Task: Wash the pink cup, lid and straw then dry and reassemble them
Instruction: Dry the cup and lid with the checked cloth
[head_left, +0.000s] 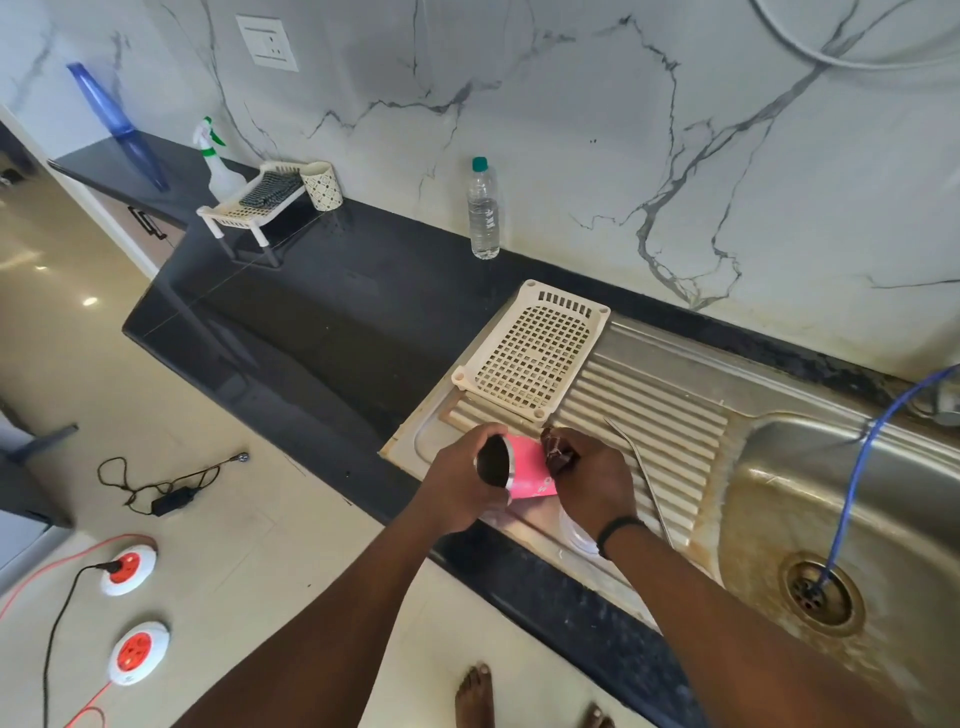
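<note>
Marble-veined wall tiles are backing a long dark bench (322, 332), and a steel sink unit (831, 493) with a ribbed drainboard (660, 410) is taking up its right end. A blue hose (852, 483) is running down into the basin's drain, and no water is showing from it. On the drainboard's far corner a cream perforated tray (530, 353) is lying bare.

Over the near edge of the drainboard the person is holding the pink cup (527, 470) on its side, its dark open mouth turned leftward. The left hand (462, 483) is wrapping its grip around the rim end; the right hand (587, 478) is closing its grip on the base end together with something dark and crumpled, possibly a cloth, though I cannot tell. A metal straw (641, 467) is lying apart on the ribs just right of the hands, and a clear round piece, probably the lid (576, 535), is peeking out beneath the right wrist.

Judging from this, the cup is standing disassembled and is being wiped or scrubbed; whether washing is finished is unclear. Lid, straw and reassembly are seemingly remaining.
</note>
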